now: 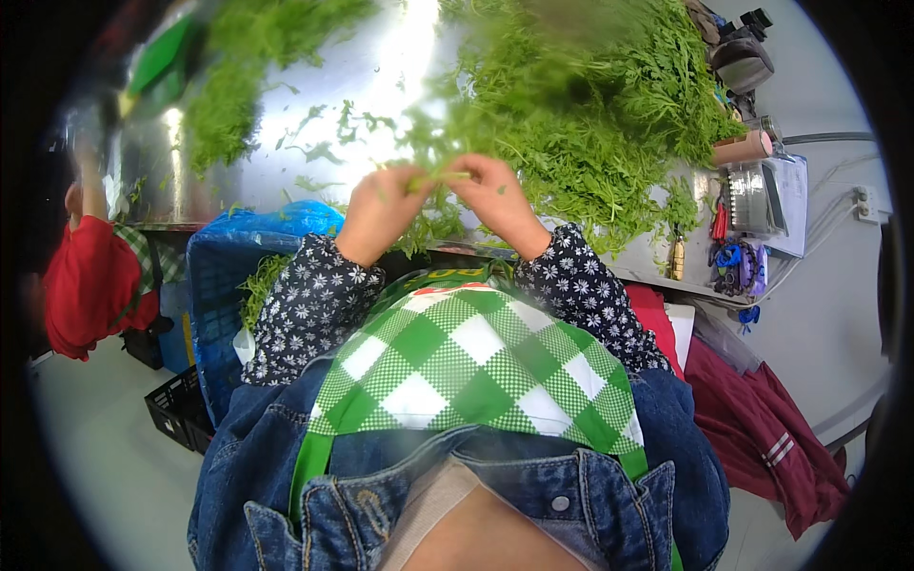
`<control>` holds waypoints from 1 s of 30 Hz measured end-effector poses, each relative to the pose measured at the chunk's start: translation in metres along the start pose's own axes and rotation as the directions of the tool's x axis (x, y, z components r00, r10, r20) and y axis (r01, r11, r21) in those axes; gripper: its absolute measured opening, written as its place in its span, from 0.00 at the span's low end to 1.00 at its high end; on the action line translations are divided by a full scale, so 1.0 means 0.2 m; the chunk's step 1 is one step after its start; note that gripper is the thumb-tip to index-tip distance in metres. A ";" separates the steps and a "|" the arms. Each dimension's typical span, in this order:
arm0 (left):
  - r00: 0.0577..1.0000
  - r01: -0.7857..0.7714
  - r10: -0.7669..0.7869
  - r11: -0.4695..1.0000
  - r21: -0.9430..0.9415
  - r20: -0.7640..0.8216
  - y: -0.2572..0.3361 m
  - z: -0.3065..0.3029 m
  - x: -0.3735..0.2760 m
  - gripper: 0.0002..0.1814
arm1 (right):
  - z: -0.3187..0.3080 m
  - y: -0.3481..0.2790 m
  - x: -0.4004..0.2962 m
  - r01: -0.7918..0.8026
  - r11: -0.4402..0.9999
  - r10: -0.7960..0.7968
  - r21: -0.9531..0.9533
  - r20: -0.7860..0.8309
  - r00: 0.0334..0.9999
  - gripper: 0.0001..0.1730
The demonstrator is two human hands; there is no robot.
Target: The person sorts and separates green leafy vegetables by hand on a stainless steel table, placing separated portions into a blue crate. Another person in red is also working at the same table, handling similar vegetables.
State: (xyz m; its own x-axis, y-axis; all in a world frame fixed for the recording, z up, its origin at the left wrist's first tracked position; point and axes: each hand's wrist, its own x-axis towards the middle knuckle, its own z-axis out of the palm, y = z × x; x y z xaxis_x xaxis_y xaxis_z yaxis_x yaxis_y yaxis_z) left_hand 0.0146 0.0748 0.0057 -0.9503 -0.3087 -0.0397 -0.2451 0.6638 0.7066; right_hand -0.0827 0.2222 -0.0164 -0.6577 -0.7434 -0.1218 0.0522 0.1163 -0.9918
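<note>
Over the near edge of a metal table [335, 78], my left hand [385, 210] and my right hand [496, 203] are close together. Both pinch the pale stems of a leafy green sprig [453, 175]; its leaves are blurred. A large heap of leafy greens with feathery leaves [585, 150] lies just beyond and right of my right hand. Another, blurred pile of greens [225, 107] is at the far left. Loose leaves [318, 150] are scattered on the metal between the piles.
A blue plastic crate [214, 300] with greens inside stands left of my apron, above a black crate [175, 410]. A co-worker's red sleeve [93, 285] shows at left. Along the table's right end are a pink cylinder [742, 148], a clear container [753, 196] and a gold-coloured object [678, 258].
</note>
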 end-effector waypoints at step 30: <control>0.976 0.201 -0.215 0.940 -0.275 -0.020 -0.23 -0.17 -0.06 0.12 | -0.36 0.40 -0.22 -0.142 0.839 0.272 -0.525 0.180 0.945 0.09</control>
State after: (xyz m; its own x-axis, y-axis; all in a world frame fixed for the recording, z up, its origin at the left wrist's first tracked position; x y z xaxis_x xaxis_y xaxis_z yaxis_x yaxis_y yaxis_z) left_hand 0.0440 0.0258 -0.0022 -0.8714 -0.4577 -0.1762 -0.3687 0.3744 0.8508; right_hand -0.1047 0.3118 -0.0877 -0.4721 -0.7895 -0.3921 -0.2579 0.5490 -0.7950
